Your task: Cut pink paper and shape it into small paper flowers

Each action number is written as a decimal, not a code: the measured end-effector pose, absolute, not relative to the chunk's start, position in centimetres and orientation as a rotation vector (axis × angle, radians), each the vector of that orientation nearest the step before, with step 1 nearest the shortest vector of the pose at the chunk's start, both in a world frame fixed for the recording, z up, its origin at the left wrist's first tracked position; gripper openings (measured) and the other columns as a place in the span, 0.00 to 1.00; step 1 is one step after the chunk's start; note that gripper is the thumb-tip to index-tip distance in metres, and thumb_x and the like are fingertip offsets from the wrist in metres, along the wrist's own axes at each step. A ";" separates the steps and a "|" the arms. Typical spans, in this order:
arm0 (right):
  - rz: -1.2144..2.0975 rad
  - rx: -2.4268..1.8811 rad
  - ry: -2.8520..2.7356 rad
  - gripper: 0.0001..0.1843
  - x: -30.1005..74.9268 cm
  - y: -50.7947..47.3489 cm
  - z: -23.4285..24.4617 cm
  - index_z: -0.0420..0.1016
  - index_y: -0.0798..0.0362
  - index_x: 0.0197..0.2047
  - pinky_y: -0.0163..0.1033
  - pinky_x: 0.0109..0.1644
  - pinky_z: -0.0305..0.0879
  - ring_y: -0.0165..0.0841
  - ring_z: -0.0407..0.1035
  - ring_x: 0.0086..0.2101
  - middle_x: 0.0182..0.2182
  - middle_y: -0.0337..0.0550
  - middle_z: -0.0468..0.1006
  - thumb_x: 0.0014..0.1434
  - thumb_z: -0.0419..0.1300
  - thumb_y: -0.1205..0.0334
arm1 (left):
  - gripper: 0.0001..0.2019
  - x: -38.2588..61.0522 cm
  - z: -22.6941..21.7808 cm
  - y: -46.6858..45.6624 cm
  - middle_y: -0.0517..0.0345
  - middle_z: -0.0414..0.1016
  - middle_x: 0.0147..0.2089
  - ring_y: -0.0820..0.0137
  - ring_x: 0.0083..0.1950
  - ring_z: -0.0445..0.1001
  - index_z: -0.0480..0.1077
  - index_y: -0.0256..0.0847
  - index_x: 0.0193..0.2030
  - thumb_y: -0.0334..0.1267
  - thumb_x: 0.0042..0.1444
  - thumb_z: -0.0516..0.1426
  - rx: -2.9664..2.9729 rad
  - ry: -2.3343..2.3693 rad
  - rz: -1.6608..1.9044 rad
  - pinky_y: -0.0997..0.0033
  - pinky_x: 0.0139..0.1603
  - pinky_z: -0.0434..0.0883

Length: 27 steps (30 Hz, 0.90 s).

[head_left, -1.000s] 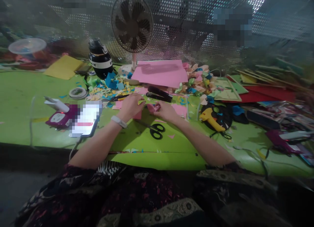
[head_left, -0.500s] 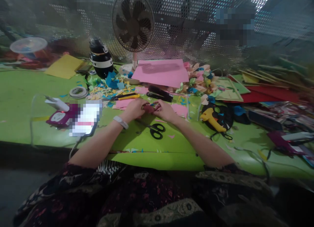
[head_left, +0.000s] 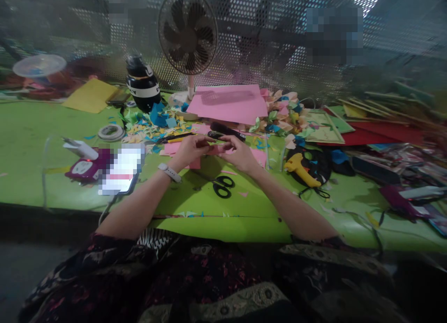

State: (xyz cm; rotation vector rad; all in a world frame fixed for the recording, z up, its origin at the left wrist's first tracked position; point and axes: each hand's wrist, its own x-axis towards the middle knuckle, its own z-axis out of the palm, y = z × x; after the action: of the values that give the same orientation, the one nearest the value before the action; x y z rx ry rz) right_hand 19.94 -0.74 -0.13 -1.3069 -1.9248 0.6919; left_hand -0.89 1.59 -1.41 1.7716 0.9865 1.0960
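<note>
Between my two hands is a small piece of pink paper (head_left: pixel 215 149). My left hand (head_left: pixel 192 150), with a white band on its wrist, pinches the paper's left side. The right side is pinched by the fingertips of my right hand (head_left: pixel 237 151). Black-handled scissors (head_left: pixel 223 187) lie just below on the green table, blades toward my left hand. A black stapler (head_left: pixel 228 131) sits right behind my fingers. Pink paper pieces (head_left: pixel 172 148) lie beside my hands, and a yellow and black cutter knife (head_left: pixel 176 137) rests behind my left hand.
A phone (head_left: pixel 122 169) and a tape roll (head_left: pixel 111 132) are at the left. Behind are a fan (head_left: pixel 187 31), a black jar (head_left: pixel 142 87), a pink sheet (head_left: pixel 228 103) and paper scraps. A yellow glue gun (head_left: pixel 302 169) lies right, beyond my right forearm. The green table's (head_left: pixel 230 225) front edge is close.
Both hands have risen slightly away from the table edge. The paper between them now appears flatter and lighter, and a pink piece shows below my left hand.
</note>
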 end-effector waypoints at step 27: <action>0.669 -1.194 -1.803 0.16 20.3 -1.2 1.3 0.77 0.51 0.50 0.46 0.52 0.72 0.37 0.75 0.42 0.40 0.45 0.81 0.58 0.65 0.61 | 0.16 -0.3 0.5 -0.3 0.49 0.83 0.36 0.65 0.36 0.84 0.78 0.37 0.38 0.48 0.52 0.69 1.405 0.938 0.977 0.69 0.37 0.79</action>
State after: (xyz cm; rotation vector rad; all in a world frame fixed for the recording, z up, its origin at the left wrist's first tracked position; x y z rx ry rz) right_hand 20.28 -1.22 1.25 -1.1943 -1.8029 0.6687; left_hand -0.26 -0.28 0.51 1.4045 0.9382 0.9768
